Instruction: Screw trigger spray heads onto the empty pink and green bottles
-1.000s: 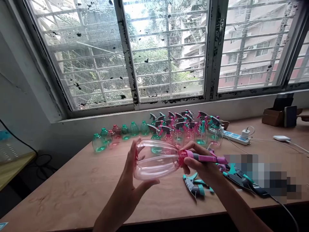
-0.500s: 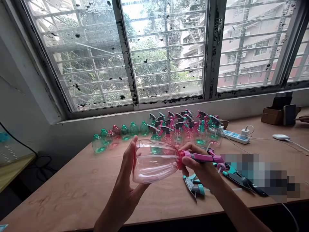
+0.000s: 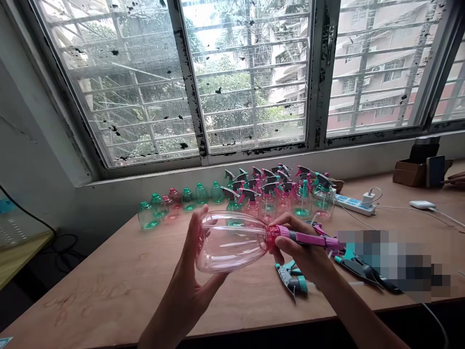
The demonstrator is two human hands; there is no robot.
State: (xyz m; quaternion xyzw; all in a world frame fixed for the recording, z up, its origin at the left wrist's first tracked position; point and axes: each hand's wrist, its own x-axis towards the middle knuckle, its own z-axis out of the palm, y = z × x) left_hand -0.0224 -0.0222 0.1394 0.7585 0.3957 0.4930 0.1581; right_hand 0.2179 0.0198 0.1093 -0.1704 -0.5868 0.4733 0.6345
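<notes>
A clear pink spray bottle (image 3: 232,245) lies sideways in the air above the table, its base to the left. My left hand (image 3: 192,271) grips it round the base, thumb below and fingers behind. At the neck, my right hand (image 3: 296,242) pinches the pink collar of the trigger spray head (image 3: 316,239), which points right. Below my right hand, a loose teal and grey spray head (image 3: 293,281) rests on the table. More loose spray heads (image 3: 358,271) lie to its right, partly behind a blurred patch.
Along the wall stand several green and pink bottles without heads (image 3: 201,194) and a cluster of spray bottles with heads (image 3: 271,191). A white power strip (image 3: 354,204) with cables lies right of them. Another person's hand (image 3: 456,180) shows at the right edge beside a phone (image 3: 435,171).
The bottle has turned about its long axis and shifted slightly left, and its spray head has rotated a little. Both hands keep their hold.
</notes>
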